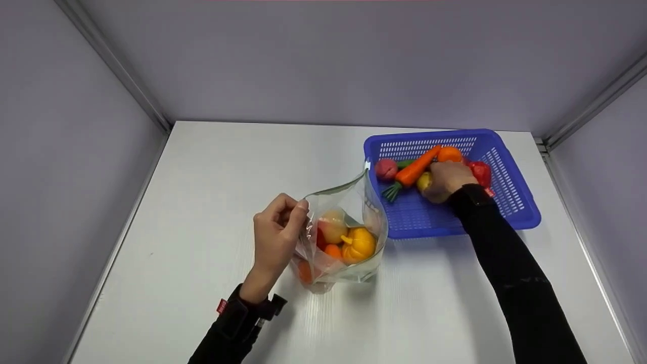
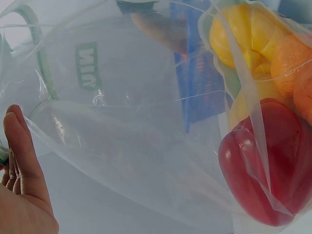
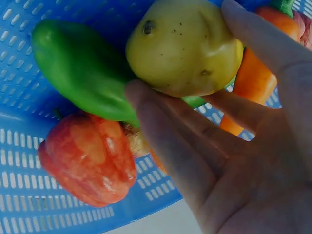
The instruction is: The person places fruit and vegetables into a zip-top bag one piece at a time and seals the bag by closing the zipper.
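My left hand (image 1: 275, 235) pinches the rim of a clear zip bag (image 1: 371, 202) between thumb and fingers. The bag stands with its mouth open. Inside it lie a small yellow pumpkin (image 1: 360, 245), a red bell pepper (image 2: 265, 165), an orange-coloured round piece (image 2: 292, 61) and a pale yellow piece (image 1: 332, 227). Over in the blue basket (image 1: 424, 225), my right hand (image 1: 447, 179) grips a yellow, dark-speckled potato-like piece (image 3: 183, 48), thumb on one side and fingers on the other. A long green pepper (image 3: 80, 70) lies right beside that piece.
Also in the basket are a carrot (image 1: 418, 166) with a green top, a pinkish round fruit (image 1: 386, 169), an orange (image 1: 449, 153) and a red pepper (image 3: 92, 158). The basket sits on the white table (image 1: 202, 202), against the bag's right side. Grey walls (image 1: 323, 60) enclose the table.
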Demonstrator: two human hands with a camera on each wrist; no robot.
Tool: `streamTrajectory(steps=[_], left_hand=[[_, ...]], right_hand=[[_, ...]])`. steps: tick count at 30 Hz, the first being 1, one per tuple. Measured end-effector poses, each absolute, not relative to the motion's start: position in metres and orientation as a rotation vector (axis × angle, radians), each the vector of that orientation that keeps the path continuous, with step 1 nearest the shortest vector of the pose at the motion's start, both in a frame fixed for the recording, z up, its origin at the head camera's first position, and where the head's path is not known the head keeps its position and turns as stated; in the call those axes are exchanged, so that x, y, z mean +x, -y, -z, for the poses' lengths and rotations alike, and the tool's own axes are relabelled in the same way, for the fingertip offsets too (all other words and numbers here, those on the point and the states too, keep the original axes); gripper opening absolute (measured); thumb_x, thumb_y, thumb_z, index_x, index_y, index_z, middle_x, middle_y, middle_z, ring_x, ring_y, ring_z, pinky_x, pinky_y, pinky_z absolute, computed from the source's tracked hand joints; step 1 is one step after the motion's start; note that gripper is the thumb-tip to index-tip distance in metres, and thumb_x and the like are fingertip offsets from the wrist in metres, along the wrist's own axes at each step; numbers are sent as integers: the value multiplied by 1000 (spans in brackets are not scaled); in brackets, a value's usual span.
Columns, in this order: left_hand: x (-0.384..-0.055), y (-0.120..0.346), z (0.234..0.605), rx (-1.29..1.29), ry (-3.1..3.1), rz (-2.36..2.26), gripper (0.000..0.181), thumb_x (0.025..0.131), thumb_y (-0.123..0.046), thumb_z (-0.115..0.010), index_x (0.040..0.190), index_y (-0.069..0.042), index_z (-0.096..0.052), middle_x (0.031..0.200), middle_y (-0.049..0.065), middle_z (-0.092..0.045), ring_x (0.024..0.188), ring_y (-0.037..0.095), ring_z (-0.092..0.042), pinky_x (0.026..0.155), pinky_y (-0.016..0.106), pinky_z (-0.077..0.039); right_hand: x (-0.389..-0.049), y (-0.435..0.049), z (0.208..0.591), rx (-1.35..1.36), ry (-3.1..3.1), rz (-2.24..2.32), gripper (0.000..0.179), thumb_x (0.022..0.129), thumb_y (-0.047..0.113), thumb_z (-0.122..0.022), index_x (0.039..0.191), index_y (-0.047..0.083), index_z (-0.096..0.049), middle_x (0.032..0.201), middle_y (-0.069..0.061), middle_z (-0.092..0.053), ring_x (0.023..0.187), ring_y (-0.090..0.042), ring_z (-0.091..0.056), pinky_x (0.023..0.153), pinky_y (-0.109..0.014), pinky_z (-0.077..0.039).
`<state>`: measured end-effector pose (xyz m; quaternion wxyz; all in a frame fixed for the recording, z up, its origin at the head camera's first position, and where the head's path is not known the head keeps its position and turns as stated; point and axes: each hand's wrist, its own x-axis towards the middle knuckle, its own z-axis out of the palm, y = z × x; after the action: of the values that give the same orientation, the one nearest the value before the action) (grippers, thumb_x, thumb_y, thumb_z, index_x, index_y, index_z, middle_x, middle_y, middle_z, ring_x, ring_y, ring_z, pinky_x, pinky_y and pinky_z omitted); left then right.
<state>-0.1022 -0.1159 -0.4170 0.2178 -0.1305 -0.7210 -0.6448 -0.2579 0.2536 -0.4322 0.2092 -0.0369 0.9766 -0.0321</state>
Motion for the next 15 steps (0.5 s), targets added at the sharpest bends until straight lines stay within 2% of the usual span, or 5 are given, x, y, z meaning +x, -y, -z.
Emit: streamTrajectory(steps=[4, 10, 15], left_hand=[[-104, 116, 416, -367, 1996, 1794, 21, 99, -3, -66, 79, 0, -61, 62, 4, -60, 51, 7, -47, 47, 18, -38], [-110, 118, 417, -360, 2000, 1799, 21, 99, -4, -66, 79, 1, -62, 62, 4, -60, 51, 7, -47, 47, 18, -37], [-116, 119, 417, -343, 2009, 1809, 21, 99, -5, -66, 80, 1, -63, 63, 5, -62, 53, 8, -50, 48, 18, -38]], right_hand=[[-253, -258, 423, 0, -2649, 193, 40, 89, 23, -73, 123, 7, -61, 101, -19, -57, 87, -39, -54, 72, -44, -45], [-255, -260, 403, 37, -2588, 298, 55, 90, 29, -76, 134, 6, -55, 110, -22, -56, 92, -41, -57, 65, -42, -55], [-251, -261, 385, -139, -2686, 331, 61, 89, 32, -76, 137, 3, -54, 112, -20, -58, 96, -38, -55, 78, -47, -49]])
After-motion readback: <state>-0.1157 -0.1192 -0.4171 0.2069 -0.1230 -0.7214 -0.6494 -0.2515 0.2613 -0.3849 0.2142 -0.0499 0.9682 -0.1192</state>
